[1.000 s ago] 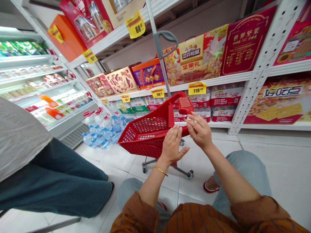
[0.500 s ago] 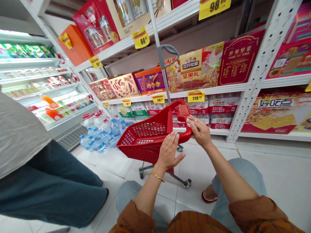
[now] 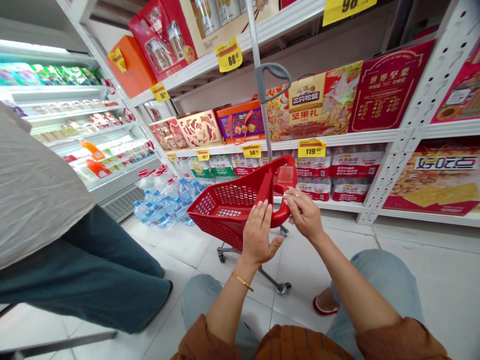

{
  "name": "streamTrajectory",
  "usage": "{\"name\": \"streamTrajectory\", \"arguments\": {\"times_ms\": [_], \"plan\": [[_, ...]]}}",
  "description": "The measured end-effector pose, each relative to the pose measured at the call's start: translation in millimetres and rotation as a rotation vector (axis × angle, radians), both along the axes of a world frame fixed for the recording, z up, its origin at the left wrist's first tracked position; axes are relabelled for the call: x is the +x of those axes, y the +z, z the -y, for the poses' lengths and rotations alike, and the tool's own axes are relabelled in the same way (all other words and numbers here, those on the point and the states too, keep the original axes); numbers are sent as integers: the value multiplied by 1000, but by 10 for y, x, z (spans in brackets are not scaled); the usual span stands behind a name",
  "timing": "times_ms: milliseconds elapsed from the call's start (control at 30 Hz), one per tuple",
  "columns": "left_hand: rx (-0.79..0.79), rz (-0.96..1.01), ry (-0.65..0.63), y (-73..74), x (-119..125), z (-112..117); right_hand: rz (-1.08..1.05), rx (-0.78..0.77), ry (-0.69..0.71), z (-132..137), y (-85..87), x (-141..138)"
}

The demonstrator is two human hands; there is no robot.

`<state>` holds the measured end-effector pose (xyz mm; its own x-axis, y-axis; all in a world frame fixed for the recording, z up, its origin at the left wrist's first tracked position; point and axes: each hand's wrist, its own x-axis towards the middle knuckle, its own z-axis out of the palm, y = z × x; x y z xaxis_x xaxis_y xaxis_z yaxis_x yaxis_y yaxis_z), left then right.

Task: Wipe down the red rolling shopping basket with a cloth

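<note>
In front of me stands a small red shopping cart (image 3: 225,204) with a perforated plastic basket and a grey metal frame on casters. My right hand (image 3: 304,212) is closed around the right side of its red handle (image 3: 287,175). My left hand (image 3: 258,235) lies flat on the near side of the cart, fingers stretched out together and thumb apart. The basket's visible floor is bare. A metal pole (image 3: 262,75) with a grey loop handle (image 3: 275,80) rises from behind the cart's handle.
A shelf rack (image 3: 393,150) with gift boxes (image 3: 305,107) and packs of bottled water (image 3: 352,165) stands close ahead. Bottles in plastic wrap (image 3: 161,205) sit on the floor at left, before a lit fridge (image 3: 93,100). Another person (image 3: 93,280) stands at my left.
The view has shifted slightly, so the shelves and cart appear farther right. My right hand's fingers are wrapped more tightly around the handle. My left hand stays flat on the cart.
</note>
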<state>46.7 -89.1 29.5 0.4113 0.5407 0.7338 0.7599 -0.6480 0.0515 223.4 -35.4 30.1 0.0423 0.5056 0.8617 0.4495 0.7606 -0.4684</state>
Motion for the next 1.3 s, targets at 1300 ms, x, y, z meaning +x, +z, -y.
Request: {"name": "streamTrajectory", "arguments": {"times_ms": [1300], "plan": [[152, 153, 16, 0, -117, -73, 201, 62, 133, -239, 93, -124]]}}
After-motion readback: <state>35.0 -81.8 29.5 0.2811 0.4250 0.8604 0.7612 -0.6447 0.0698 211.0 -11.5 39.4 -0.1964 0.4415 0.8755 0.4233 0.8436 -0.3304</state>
